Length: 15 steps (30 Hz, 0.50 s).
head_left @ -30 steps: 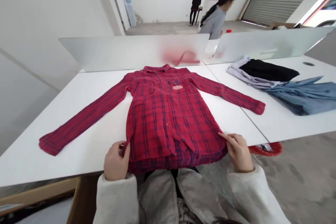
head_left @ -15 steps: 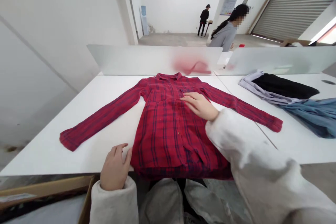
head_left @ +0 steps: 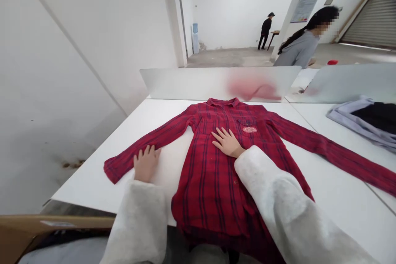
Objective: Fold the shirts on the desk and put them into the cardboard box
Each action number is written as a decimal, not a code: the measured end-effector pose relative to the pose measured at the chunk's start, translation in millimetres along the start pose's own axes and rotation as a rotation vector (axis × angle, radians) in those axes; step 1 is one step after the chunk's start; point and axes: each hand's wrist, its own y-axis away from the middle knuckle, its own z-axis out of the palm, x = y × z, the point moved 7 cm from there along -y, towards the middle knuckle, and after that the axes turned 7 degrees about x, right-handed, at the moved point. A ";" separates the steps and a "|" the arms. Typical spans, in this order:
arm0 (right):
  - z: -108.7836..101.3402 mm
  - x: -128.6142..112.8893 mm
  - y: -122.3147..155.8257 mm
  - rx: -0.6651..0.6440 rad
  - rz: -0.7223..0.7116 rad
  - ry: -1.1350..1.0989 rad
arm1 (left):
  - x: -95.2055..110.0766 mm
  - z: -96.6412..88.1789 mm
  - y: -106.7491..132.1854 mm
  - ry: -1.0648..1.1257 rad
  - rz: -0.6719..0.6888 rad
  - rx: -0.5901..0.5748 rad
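Note:
A red and navy plaid shirt (head_left: 210,173) lies spread front up across the white table (head_left: 123,140), collar at the far side and both sleeves stretched outward. Its lower hem hangs over the near table edge. A round pale patch (head_left: 249,129) shows on the chest pocket at right. My right hand (head_left: 228,142) lies on the shirt front near the chest, fingers spread. At the left sleeve, close to the cuff, my left hand (head_left: 147,164) reaches with fingers apart, slightly blurred; its fingertips are on or just over the cloth.
Folded grey and black clothes (head_left: 368,119) lie on the table at right. A frosted divider (head_left: 185,84) runs along the far edge, with a red shape behind it. A cardboard box (head_left: 18,231) stands at lower left. Two people (head_left: 300,47) are beyond the divider.
My left hand has gone from the shirt's lower side forward to the left sleeve. My right hand has shifted off the chest pocket, uncovering the patch. The view has turned left.

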 end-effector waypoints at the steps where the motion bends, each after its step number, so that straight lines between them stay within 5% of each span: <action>1: -0.6 -0.4 -0.5 -0.004 -0.005 0.002 | -10.9 5.0 -4.5 0.003 -0.053 -0.009; 5: -0.9 -3.2 -1.9 -0.017 -0.001 -0.007 | -45.6 13.7 -24.3 0.084 -0.204 -0.036; 8: -1.3 -4.7 -1.9 -0.020 0.006 -0.018 | -40.3 8.5 -40.7 0.090 -0.216 0.033; 11: -2.2 -5.9 -1.8 -0.026 0.003 -0.034 | 5.1 5.8 -50.5 0.102 -0.039 0.079; 15: -5.4 -5.9 -2.2 -0.025 0.014 -0.047 | 96.6 9.0 -32.5 0.269 0.412 -0.008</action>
